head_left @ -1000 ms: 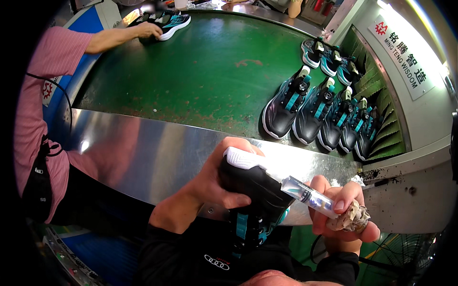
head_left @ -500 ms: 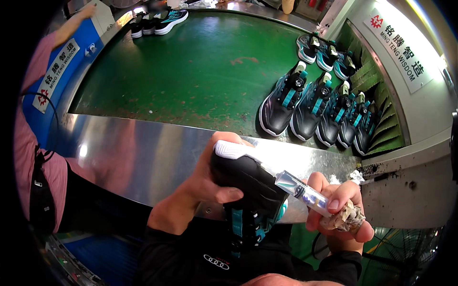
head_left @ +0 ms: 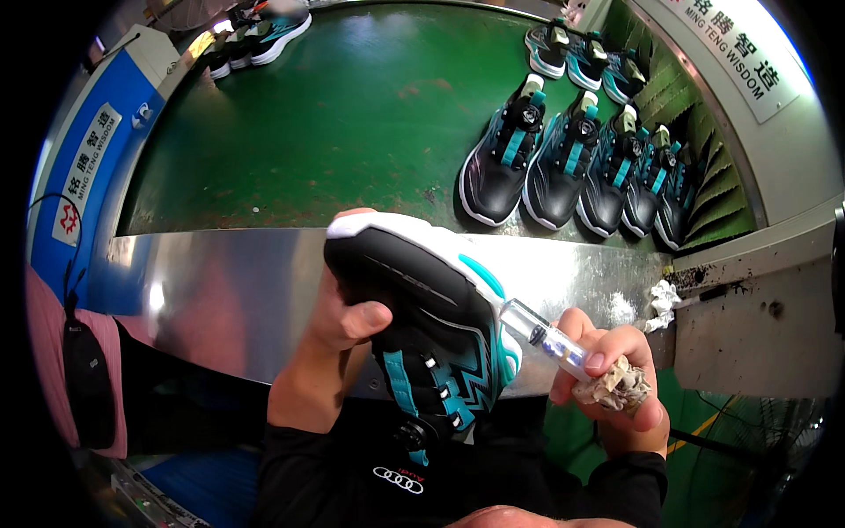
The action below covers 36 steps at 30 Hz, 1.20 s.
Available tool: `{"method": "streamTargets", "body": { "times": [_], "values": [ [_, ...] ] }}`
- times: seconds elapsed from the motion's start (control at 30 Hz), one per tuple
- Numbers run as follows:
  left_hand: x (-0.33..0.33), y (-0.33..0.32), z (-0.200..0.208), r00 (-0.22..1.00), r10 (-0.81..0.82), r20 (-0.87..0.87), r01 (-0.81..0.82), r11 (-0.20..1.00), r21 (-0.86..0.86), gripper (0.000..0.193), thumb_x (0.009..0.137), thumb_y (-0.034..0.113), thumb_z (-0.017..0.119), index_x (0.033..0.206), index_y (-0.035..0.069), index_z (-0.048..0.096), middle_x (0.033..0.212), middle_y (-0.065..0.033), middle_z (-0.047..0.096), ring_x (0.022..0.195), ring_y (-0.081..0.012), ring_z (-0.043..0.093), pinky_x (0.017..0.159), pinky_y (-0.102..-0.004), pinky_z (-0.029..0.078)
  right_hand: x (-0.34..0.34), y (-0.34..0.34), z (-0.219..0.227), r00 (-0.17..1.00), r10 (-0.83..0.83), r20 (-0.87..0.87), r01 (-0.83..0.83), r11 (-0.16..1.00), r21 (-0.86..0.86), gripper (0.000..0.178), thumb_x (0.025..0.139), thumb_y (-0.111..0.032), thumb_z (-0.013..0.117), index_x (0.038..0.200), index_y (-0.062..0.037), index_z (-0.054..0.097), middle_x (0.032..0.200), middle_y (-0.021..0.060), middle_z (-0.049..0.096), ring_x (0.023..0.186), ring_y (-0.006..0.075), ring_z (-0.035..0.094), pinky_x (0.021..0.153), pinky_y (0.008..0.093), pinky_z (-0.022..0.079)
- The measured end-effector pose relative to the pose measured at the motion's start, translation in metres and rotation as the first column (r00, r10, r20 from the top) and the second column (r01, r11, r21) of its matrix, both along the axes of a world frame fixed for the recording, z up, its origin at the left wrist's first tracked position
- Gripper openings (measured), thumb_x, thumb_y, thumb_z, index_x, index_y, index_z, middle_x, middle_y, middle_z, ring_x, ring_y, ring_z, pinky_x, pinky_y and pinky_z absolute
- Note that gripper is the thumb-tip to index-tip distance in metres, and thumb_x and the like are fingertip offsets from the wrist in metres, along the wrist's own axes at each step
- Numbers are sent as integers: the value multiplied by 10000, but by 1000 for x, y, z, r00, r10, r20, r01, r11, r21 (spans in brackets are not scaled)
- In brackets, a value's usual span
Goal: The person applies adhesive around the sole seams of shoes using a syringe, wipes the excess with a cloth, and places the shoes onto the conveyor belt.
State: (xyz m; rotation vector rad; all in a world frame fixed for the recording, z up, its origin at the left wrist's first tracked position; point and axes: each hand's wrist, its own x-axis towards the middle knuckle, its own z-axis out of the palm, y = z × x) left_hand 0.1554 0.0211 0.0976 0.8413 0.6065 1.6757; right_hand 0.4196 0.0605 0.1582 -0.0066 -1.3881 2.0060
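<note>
My left hand [head_left: 339,319] is closed around the toe end of a black sneaker [head_left: 409,286] with a white sole, teal straps and a dial on the tongue. Its side and sole edge face up, and the dial end hangs toward my body. Between the fingers of my right hand [head_left: 629,352] is a clear syringe [head_left: 547,341], its rear end wrapped in crumpled, dirty tape or paper. The syringe's front end lies against or just beside the teal and white sole edge; its fine tip cannot be made out.
Several matching sneakers [head_left: 502,163] stand at the right of a green conveyor belt [head_left: 326,132]. More shoes [head_left: 277,40] sit at its far left. A steel ledge [head_left: 211,273] runs along the near side, with crumpled white tissue [head_left: 662,304] at its right end. A person in pink [head_left: 53,352] is at the left.
The sneaker has been turned, bringing its side and teal sole edge into view. My left hand has shifted left and up. The other person's raised arm has left the upper left.
</note>
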Motion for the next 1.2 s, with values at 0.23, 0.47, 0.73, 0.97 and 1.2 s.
{"method": "streamTargets", "body": {
  "times": [0.23, 0.47, 0.73, 0.97, 1.2],
  "values": [
    [-8, 3, -7, 999, -37, -11, 36, 994, -105, 787, 673, 300, 739, 1297, -16, 380, 1172, -162, 556, 1072, -272, 568, 941, -389, 454, 12, -4, -26, 999, -41, 12, 42, 996, -85, 680, 731, -454, 750, 1148, 37, 534, 990, 148, 485, 887, 230, 564, 762, 300, 456],
    [-12, 5, -15, 997, 5, 71, 9, 982, -188, 751, 718, 344, 683, 1301, -33, 396, 1189, -188, 554, 1070, -287, 575, 929, -390, 472, 23, -11, -44, 997, -29, 73, 40, 988, -150, 667, 741, -440, 748, 1167, 24, 528, 1018, 121, 461, 897, 219, 570, 802, 306, 454],
    [-19, 19, -23, 936, -134, 326, 180, 977, -114, 649, 809, 376, 595, 1293, -22, 427, 1214, -196, 553, 1077, -303, 571, 936, -423, 466, 40, -23, -54, 979, -13, 204, 53, 980, -192, 656, 744, -435, 749, 1160, 30, 546, 999, 111, 524, 892, 171, 479, 794, 257, 380],
    [-22, 27, -25, 917, -94, 388, 187, 960, -210, 606, 816, 428, 585, 1241, 6, 495, 1169, -161, 587, 1016, -276, 592, 889, -407, 485, 54, -33, -65, 984, -19, 179, 42, 991, -125, 648, 736, -431, 757, 1142, 36, 562, 980, 116, 635, 872, 159, 433, 753, 256, 359],
    [-29, 29, -33, 959, 20, 282, 81, 936, -341, 552, 832, 434, 565, 1200, 24, 529, 1132, -139, 605, 980, -248, 606, 842, -400, 509, 63, -42, -79, 983, -55, 174, 63, 997, -43, 638, 715, -460, 760, 1106, 17, 596, 946, 75, 650, 813, 178, 413, 706, 279, 349]
  ]
}}
